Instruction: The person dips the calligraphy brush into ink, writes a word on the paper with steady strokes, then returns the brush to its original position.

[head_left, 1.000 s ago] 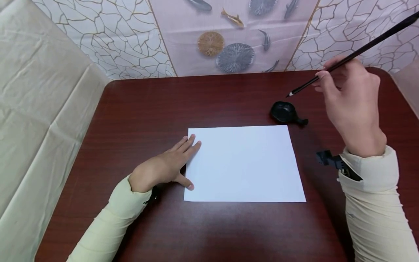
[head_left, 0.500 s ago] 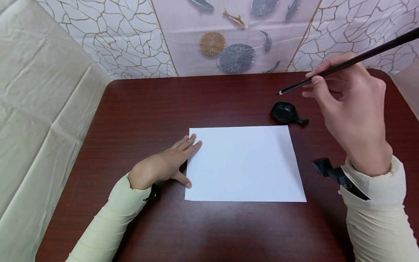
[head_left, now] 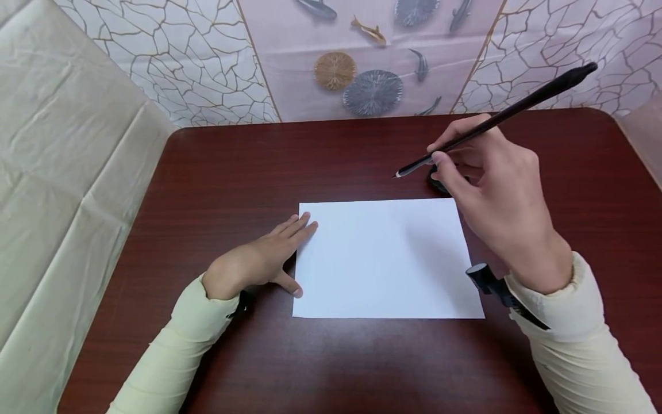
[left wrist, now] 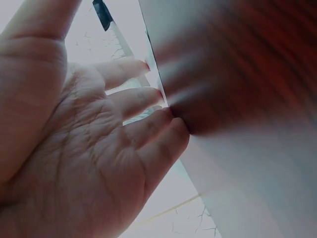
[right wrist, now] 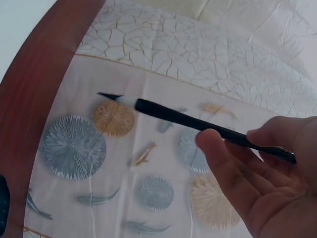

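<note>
In the head view my right hand [head_left: 509,201] pinches a black writing brush [head_left: 524,105] between thumb and fingers. The brush slants down to the left, its tip in the air just beyond the far edge of a blank white sheet of paper [head_left: 377,259]. Its bristles [right wrist: 110,95] are white near the handle and dark at the point in the right wrist view. My left hand [head_left: 253,267] rests with spread fingers on the sheet's left edge. A small black dish [head_left: 437,183] sits beyond the paper's far right corner, mostly hidden by my right hand.
The paper lies on a dark red-brown wooden table [head_left: 248,167]. Along the table's far edge hangs a patterned cloth [head_left: 289,63] with fish and round motifs. A plain cream cloth [head_left: 72,161] covers the left side. A small black camera [head_left: 483,278] is strapped at my right wrist.
My right hand has moved left and toward me with the brush, now overlapping the black dish, and its shadow falls on the paper. The left hand has stayed nearly still.
</note>
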A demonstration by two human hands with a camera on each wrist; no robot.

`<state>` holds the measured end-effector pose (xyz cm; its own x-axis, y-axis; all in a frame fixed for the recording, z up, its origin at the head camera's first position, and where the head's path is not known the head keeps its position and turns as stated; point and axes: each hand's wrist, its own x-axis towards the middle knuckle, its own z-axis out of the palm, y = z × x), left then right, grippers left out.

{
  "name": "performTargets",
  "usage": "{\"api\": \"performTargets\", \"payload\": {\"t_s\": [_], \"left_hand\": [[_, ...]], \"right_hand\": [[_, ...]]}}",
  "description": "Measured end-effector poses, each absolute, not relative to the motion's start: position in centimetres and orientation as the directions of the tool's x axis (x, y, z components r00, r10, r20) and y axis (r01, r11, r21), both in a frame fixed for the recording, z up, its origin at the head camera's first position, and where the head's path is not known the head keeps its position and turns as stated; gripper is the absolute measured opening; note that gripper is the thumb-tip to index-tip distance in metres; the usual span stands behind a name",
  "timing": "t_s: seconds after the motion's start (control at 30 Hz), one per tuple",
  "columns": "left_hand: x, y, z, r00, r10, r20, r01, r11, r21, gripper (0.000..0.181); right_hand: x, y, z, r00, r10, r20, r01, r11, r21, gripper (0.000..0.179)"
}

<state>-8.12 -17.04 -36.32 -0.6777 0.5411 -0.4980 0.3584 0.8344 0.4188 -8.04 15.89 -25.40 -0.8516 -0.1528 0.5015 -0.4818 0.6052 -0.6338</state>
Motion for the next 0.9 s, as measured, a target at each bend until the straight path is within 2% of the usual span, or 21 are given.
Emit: {"api": "performTargets", "payload": {"t_s": [0.3, 0.53, 0.9], "left_hand": [[-8.2, -16.8, -36.7, -0.679, 0.539, -0.499, 0.396, 0.840, 0.370, 0.135], [-8.0, -17.0, -36.2, -0.699, 0.499, -0.512, 0.362, 0.864, 0.349, 0.135], [-8.0, -16.8, -36.5, -0.719, 0.461, -0.520, 0.361, 0.887, 0.289, 0.136]], "right_hand": [[-7.4, 14.4, -26.7, -0.825, -0.223, 0.519, -0.541, 0.573, -0.615, 0.021], [-7.7, 13.1, -28.4, -0.758, -0.305, 0.577, -0.637, 0.538, -0.552, 0.017], [-7.7, 11.4, -31.3, -0.747, -0.338, 0.572, -0.663, 0.433, -0.611, 0.015]]}}
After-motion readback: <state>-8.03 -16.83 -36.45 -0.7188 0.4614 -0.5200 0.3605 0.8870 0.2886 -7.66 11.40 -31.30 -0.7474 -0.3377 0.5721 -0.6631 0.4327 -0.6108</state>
